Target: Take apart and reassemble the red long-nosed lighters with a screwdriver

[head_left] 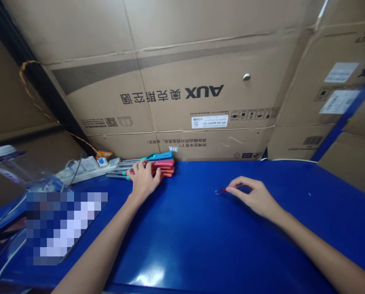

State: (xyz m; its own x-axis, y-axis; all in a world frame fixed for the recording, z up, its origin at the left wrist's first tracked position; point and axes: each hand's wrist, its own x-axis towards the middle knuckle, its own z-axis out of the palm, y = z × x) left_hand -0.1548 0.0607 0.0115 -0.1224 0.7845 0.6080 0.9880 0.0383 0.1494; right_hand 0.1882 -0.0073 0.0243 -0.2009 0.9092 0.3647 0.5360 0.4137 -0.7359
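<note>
A pile of long-necked lighters point(165, 163) with blue, red and orange handles and thin grey necks lies at the back, against the cardboard. Across the red handles rests my left hand point(144, 177), its fingers spread and bent, touching the lighters; part of the pile is hidden beneath it. Over the blue table point(188, 228), my right hand point(251, 196) pinches a slim clear-and-red item point(221, 191) between thumb and fingertips. Its clear end points left, and its kind cannot be made out. The fingers cover part of it.
A clear plastic bottle point(26, 171) with a white cap stands at the left. Behind it are a white power strip point(101, 169), plugs and cables. Printed cardboard point(170, 61) walls the back and right. A blurred flat object point(69, 228) lies front left.
</note>
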